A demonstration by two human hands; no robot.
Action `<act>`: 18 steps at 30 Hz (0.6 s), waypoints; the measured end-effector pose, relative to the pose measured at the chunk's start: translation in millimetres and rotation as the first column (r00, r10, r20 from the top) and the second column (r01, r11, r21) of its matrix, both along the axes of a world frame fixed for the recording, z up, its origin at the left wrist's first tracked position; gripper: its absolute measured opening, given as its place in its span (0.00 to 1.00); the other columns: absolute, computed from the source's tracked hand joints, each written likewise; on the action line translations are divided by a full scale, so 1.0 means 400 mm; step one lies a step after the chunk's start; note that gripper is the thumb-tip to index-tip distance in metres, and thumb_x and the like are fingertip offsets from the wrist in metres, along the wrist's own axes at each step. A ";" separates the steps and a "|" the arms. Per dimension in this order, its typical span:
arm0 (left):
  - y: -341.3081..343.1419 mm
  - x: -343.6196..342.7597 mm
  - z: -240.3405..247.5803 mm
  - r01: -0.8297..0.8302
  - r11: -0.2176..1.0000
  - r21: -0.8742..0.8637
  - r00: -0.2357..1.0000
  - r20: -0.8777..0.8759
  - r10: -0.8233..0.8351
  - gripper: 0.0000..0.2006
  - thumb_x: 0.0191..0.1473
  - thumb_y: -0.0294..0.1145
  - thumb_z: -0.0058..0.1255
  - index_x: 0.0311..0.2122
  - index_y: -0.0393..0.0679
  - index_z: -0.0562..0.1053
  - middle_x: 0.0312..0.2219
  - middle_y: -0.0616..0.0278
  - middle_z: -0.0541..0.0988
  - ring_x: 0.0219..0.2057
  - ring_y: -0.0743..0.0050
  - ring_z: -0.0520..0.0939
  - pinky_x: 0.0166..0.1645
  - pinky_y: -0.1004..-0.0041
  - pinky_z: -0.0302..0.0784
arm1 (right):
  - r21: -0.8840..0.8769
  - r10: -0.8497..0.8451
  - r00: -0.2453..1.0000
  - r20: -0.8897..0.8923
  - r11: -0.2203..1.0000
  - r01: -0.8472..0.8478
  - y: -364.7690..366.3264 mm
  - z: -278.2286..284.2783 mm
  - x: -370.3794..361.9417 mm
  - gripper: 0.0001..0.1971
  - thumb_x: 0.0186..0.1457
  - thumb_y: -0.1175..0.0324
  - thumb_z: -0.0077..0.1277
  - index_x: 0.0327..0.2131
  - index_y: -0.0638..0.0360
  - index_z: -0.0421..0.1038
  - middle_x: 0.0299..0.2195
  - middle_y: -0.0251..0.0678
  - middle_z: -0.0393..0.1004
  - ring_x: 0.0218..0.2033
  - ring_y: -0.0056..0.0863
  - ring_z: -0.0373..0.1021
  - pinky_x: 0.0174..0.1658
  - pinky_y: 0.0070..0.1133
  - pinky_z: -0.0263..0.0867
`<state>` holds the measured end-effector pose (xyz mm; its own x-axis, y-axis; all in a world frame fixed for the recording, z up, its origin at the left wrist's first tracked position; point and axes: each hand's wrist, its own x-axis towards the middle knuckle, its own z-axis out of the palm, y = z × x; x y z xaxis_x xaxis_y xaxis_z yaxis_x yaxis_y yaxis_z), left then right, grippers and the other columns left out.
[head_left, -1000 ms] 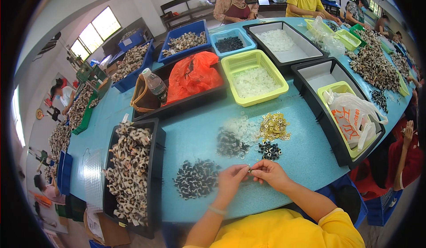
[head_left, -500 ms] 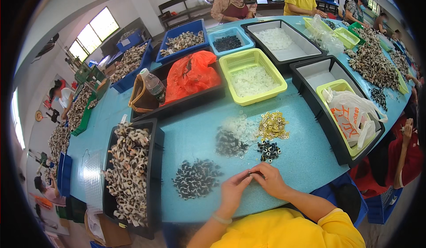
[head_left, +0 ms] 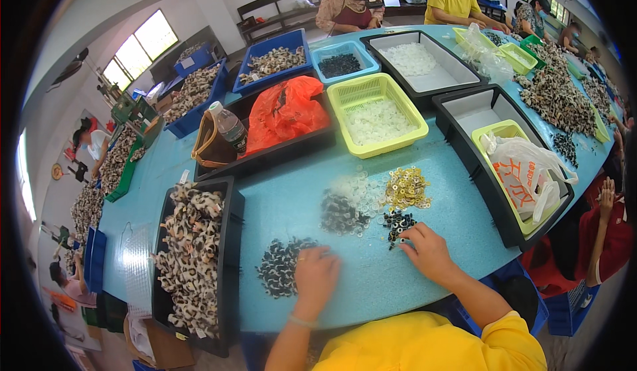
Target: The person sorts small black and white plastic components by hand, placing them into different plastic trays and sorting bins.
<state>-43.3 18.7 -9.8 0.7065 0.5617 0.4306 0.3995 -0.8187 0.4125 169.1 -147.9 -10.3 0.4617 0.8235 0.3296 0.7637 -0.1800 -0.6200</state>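
Observation:
My left hand is at the right side of a pile of small black-and-grey pieces; motion smears its fingers, so I cannot tell whether they hold anything. My right hand reaches to the front of a little heap of black ring-shaped pieces. Its thumb and fingertips are slightly apart, nothing visible between them. Behind that heap lie yellow flat rings. To their left are clear, whitish rings and a mound of greyish pieces.
A black tray of small furry black-and-white pieces stands left. Behind are a black bin with a red bag, bottle and brown pouch, and a yellow basket of clear pieces. A black tray holds a plastic bag, right. Co-workers sit around.
My hands were together in front of me, fingertips meeting. They have parted: the left moved left to the black-and-grey pile, the right forward to the black rings.

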 end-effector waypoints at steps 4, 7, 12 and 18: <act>0.002 0.078 -0.002 0.034 0.999 -0.034 0.998 0.055 -0.032 0.07 0.45 0.30 0.61 0.32 0.45 0.79 0.31 0.58 0.78 0.36 0.56 0.76 0.43 0.61 0.72 | -0.012 0.058 0.996 0.075 0.998 -0.057 -0.003 -0.020 0.024 0.08 0.50 0.72 0.58 0.35 0.55 0.73 0.32 0.35 0.71 0.30 0.36 0.72 0.32 0.29 0.69; 0.014 0.147 -0.049 0.020 0.999 -0.039 0.999 0.048 -0.018 0.07 0.45 0.32 0.61 0.32 0.45 0.78 0.29 0.59 0.77 0.35 0.56 0.76 0.39 0.62 0.73 | 0.038 0.088 0.990 -0.110 0.996 -0.084 0.000 -0.007 0.015 0.06 0.54 0.71 0.56 0.35 0.57 0.71 0.34 0.35 0.73 0.30 0.30 0.73 0.31 0.24 0.69; 0.016 0.155 -0.059 0.017 0.999 -0.045 1.000 -0.008 -0.018 0.06 0.46 0.31 0.60 0.31 0.45 0.78 0.28 0.59 0.76 0.35 0.53 0.76 0.38 0.60 0.73 | 0.087 0.141 0.437 -0.888 0.986 -0.141 -0.004 0.010 -0.008 0.06 0.61 0.68 0.51 0.38 0.60 0.68 0.35 0.37 0.75 0.31 0.22 0.73 0.29 0.18 0.69; -0.045 0.121 -0.019 0.010 0.679 -0.735 0.994 0.082 0.074 0.08 0.52 0.31 0.59 0.36 0.41 0.79 0.27 0.61 0.81 0.28 0.74 0.80 0.36 0.74 0.75 | 0.055 0.088 0.140 -0.986 0.973 -0.226 0.012 -0.014 -0.040 0.08 0.65 0.68 0.45 0.42 0.63 0.67 0.38 0.40 0.76 0.31 0.23 0.74 0.32 0.18 0.71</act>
